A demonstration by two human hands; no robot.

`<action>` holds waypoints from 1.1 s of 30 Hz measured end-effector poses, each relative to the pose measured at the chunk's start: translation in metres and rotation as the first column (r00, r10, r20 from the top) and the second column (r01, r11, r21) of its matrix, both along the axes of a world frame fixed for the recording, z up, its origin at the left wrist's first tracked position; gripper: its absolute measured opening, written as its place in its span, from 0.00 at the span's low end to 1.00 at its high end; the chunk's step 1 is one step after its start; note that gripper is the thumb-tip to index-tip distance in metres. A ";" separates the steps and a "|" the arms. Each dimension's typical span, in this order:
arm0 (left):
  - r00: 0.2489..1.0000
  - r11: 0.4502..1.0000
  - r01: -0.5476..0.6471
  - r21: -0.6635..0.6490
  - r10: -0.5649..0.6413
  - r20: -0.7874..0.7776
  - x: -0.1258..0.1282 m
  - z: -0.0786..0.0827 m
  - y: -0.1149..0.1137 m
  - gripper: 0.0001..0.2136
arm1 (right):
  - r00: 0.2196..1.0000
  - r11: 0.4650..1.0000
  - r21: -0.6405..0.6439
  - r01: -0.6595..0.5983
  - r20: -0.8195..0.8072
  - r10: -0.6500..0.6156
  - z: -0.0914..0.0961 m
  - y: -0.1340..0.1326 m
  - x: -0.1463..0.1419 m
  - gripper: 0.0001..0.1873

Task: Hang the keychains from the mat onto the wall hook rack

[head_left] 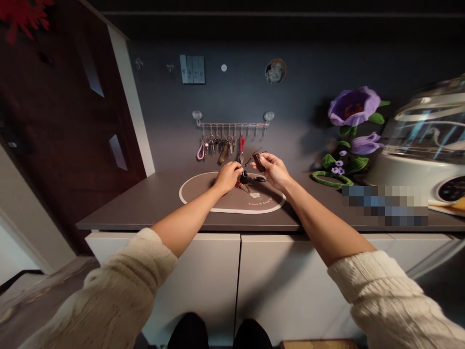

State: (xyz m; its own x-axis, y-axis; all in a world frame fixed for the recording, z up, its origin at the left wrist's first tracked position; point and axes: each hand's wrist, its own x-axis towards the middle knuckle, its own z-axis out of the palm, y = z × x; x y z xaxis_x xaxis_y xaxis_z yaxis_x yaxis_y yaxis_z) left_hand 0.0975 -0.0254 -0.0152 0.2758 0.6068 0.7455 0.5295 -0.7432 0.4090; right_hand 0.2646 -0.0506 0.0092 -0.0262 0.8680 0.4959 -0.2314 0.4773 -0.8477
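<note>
Axis left–right: black key bunch [246, 178] lies between hands; left hand [227, 176] pinches it, right hand [274, 170] grips brown leather tag [259, 160].

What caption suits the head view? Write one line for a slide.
Left hand and right hand hold a key bunch over an oval mat, under a wall rack of keys.

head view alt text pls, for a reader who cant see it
The left hand and right hand hold a small dark object together above an oval mat on a dark counter. Behind, keys hang from a wall rack; purple flowers stand to the right.
</note>
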 end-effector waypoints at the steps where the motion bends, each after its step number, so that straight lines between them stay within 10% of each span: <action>1: 0.999 1.000 0.003 -0.017 -0.002 0.032 0.000 0.001 0.001 0.05 | 1.000 1.000 -0.014 0.021 -0.011 -0.021 0.000 0.000 0.000 0.05; 15: 0.944 0.991 -0.133 0.032 0.117 0.308 -0.008 0.006 0.011 0.06 | 0.995 0.958 -0.286 0.011 0.099 0.018 -0.007 0.000 -0.001 0.06; 33: 0.976 0.976 -0.155 0.152 0.127 0.178 -0.009 0.010 0.003 0.09 | 0.911 0.987 -0.153 -0.037 0.400 0.097 -0.017 -0.001 -0.008 0.15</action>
